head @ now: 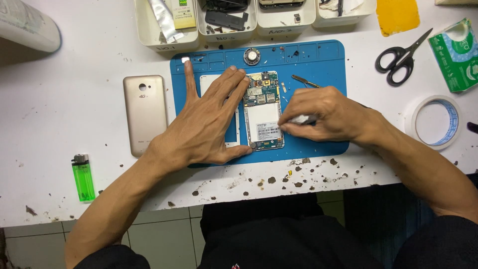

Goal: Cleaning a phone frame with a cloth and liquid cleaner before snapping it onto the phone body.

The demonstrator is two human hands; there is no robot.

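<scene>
Two bare hands are seen over a blue mat (318,65) at the centre of the frame. An opened phone (263,110), with its circuit board and a white labelled panel exposed, lies upright on the mat between the hands. The left hand (206,122) is laid flat with fingers spread and released; the fingertips (242,82) touch the phone's upper left edge, and the thumb rests just beside its lower left corner. A white frame (234,134) is partly covered by this hand. The right hand (323,117) is curled, its fingers pinched on a small grey tool (302,119), whose tip meets the phone's right edge near the label. Tweezers (304,81) lie on the mat just above the right hand. A gold back cover (145,114) lies left of the mat, a green lighter (83,177) at lower left, scissors (402,59) and a tape roll (434,122) at right.
</scene>
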